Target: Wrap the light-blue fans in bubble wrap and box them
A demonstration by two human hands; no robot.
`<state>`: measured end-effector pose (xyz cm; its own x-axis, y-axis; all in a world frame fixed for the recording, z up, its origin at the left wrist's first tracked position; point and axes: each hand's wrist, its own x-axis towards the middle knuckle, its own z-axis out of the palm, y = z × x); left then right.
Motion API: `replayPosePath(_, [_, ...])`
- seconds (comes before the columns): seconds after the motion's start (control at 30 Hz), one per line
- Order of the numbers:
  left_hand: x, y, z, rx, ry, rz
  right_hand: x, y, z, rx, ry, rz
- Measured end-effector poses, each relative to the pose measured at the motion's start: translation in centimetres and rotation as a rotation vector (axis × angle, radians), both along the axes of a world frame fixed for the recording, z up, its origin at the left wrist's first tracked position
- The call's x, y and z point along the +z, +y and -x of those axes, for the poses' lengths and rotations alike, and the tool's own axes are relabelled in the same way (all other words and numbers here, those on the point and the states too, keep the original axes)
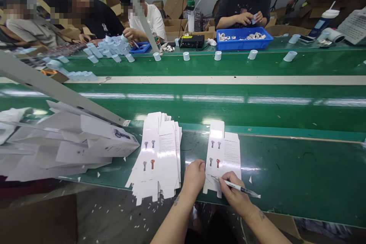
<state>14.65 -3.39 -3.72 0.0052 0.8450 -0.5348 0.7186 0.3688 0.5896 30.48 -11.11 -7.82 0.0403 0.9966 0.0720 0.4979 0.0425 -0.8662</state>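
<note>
A flat, unfolded white carton (231, 146), printed with small pictures and text, lies on the green bench in front of me. My left hand (195, 175) is closed, its curled fingers against the carton's left edge; their tips are hidden. Over the lower part of the carton, my right hand (235, 194) grips a white pen (243, 189) with a dark section. The pen's thin tip points left, at the carton's lower panel; whether it touches is hard to tell. To the left of my left hand lies an uneven stack of similar flat cartons (167, 152).
More white cartons (94, 141) pile up at far left, under a slanting metal bar (63, 87). Beyond a green conveyor (183, 103), several people work around a blue tray (244, 44) and translucent cups (217, 55). Paper scraps dot the bench (300, 175) and floor.
</note>
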Motion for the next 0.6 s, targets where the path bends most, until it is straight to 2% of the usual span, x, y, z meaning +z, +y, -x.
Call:
replayPosePath(0.1, [-0.3, 0.1, -0.1, 0.008, -0.009, 0.002, 0.0, 0.4, 0.4, -0.001, -0.016, -0.012])
replayPosePath(0.23, [0.3, 0.2, -0.4, -0.037, 0.027, -0.027, 0.1, -0.1, -0.4, -0.041, 0.016, -0.025])
replayPosePath(0.3, [0.7, 0.2, -0.6, -0.065, 0.048, -0.04, 0.1, -0.6, -2.1, -0.144, -0.002, -0.072])
replayPosePath(0.4, [1.0, 0.5, -0.7, -0.04, 0.026, -0.015, -0.2, -0.8, -5.1, -0.426, -0.112, -0.129])
replayPosePath(0.47, [0.8, 0.6, -0.8, 0.007, -0.009, 0.014, -0.7, -0.8, -6.3, -0.508, -0.171, -0.112])
replayPosePath(0.53, [0.4, 0.8, -1.2, 0.058, -0.047, 0.062, -1.7, -0.8, -6.4, -0.402, -0.199, -0.129])
replayPosePath(0.6, [0.0, 1.0, -1.8, 0.12, -0.091, 0.124, -2.7, -0.8, -5.4, -0.257, -0.218, -0.214])
